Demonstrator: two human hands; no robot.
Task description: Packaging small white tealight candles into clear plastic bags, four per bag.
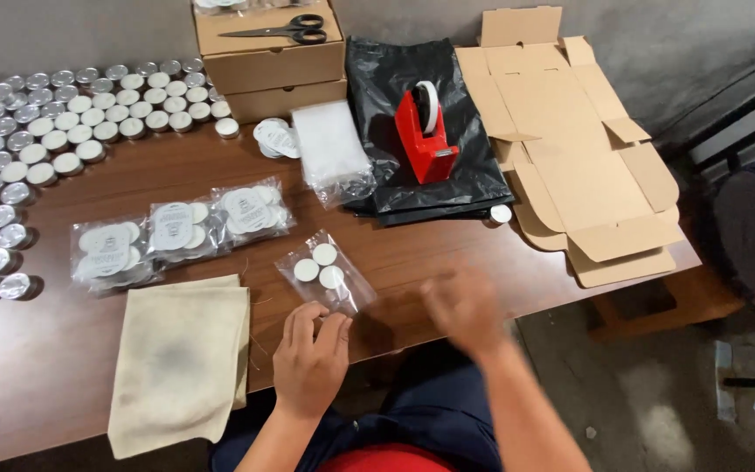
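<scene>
Head view shows a packing step under way — the left hand (310,354), fingers curled, pinches the near end of a clear plastic pouch (326,273) holding three white round discs (316,263), near the tabletop's front edge. The right hand (463,308) is blurred just beside it; whether it is open or closed I cannot tell. Filled pouches (181,230) lie toward the left. Next, judging by this, the pouch mouth needs steadying with both hands.
</scene>
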